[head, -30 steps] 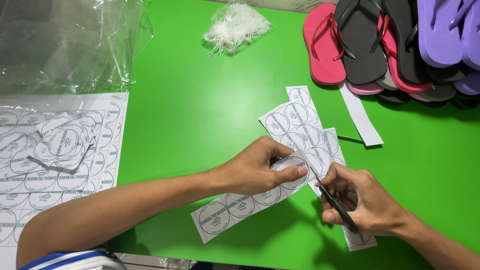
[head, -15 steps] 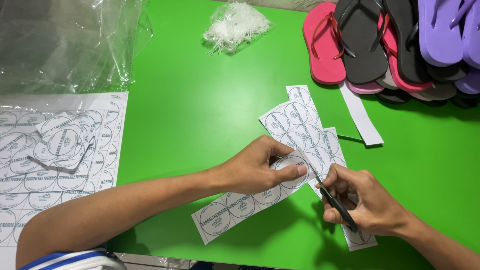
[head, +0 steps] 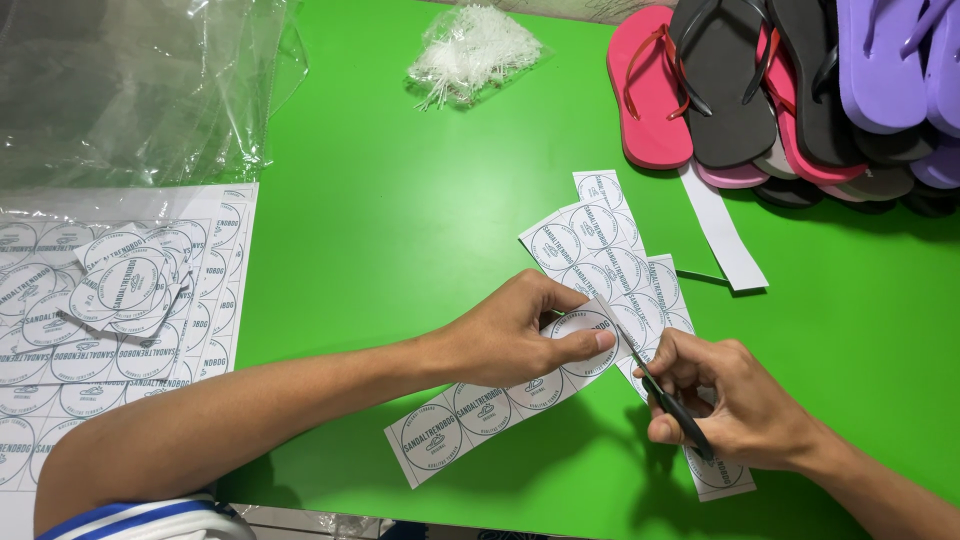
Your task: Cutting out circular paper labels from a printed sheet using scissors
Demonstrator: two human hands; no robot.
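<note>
Scissors (head: 668, 402) are being gripped by the right hand (head: 735, 405) while the label strip (head: 505, 398) is being pinched by left-hand fingers (head: 580, 345), so a printed circle could be nicked.

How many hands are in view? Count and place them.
2: the left hand pinches a label strip mid-table; the right hand holds scissors beside it. No others show.

Single head cam, looks steeply down, close over green table (head: 400, 200); far edge probably cropped.

A bright green table (head: 400, 200) fills the view, evenly lit, perhaps from overhead.
</note>
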